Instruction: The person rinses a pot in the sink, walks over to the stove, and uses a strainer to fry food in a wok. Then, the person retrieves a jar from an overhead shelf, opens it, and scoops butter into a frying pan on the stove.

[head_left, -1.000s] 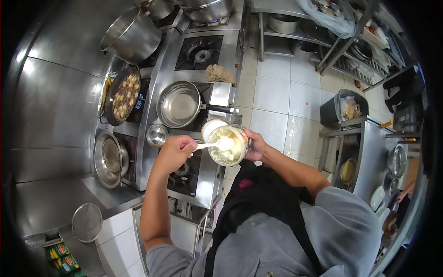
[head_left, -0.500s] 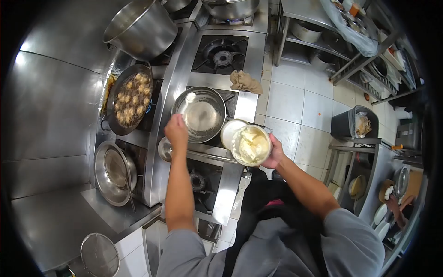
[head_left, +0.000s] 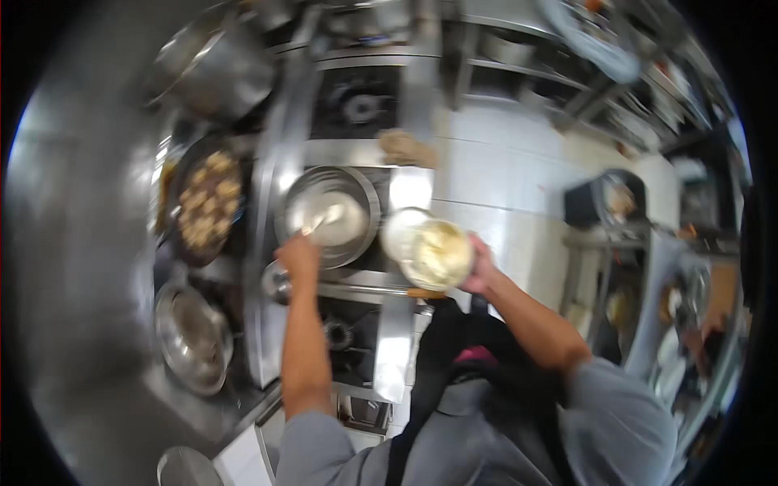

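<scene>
My left hand [head_left: 298, 257] is closed on a spoon [head_left: 326, 219], whose pale end is over the inside of a metal pan [head_left: 366, 198] on the stove. The view is blurred, so whether the spoon touches the pan cannot be told. My right hand [head_left: 480, 266] grips an open tub [head_left: 442, 254] of creamy, pale yellow stuff, tilted so that its inside shows. A round white lid [head_left: 400, 231] is beside the tub. Below the pan lies a ladle [head_left: 277, 282] with a long metal handle.
To the left, round pieces fry in a dark pan [head_left: 207, 202], with a metal bowl [head_left: 193, 338] below it. A large pot [head_left: 227, 77] stands at the upper left. A brown cloth [head_left: 405, 149] lies on the stove's edge. A bin [head_left: 604, 198] stands at the right.
My left hand has moved with the spoon from over the tub to the pan, and the white lump on its end looks smaller. The tub stays in my right hand. The camera view has shifted.
</scene>
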A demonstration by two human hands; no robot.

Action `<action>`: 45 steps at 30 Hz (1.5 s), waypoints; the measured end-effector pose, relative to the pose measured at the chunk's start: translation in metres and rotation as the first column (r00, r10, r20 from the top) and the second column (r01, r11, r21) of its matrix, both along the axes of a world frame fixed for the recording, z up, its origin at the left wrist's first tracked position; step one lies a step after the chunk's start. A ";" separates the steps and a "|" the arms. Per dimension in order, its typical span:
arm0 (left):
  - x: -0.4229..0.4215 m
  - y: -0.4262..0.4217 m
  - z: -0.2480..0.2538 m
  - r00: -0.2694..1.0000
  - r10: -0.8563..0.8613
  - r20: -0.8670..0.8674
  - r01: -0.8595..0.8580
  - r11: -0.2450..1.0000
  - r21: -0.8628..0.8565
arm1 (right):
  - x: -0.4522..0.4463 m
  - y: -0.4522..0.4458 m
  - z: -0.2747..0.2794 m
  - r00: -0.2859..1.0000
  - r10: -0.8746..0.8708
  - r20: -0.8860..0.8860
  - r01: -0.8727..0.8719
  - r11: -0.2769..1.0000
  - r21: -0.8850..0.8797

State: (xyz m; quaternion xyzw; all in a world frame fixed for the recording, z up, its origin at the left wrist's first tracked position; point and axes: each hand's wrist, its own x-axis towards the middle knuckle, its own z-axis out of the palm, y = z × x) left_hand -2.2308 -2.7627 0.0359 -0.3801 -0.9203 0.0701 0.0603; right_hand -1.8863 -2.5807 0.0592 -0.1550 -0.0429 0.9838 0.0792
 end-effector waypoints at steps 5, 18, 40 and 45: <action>-0.040 -0.031 -0.010 0.952 -0.102 0.288 -0.067 0.850 0.523 | 0.001 0.004 0.000 0.958 -0.051 0.283 0.024 0.995 0.098; 0.109 0.045 0.217 0.694 -0.375 0.615 0.006 0.857 0.516 | -0.044 0.025 -0.016 0.998 0.012 -0.066 -0.006 0.997 0.082; 0.141 0.046 0.209 0.743 -0.391 0.543 0.083 0.859 0.505 | -0.055 0.020 0.009 0.989 0.045 -0.139 -0.032 0.995 0.097; 0.148 0.052 0.206 0.719 -0.436 0.542 0.114 0.842 0.527 | -0.059 0.018 0.009 0.991 0.042 -0.128 -0.031 0.996 0.086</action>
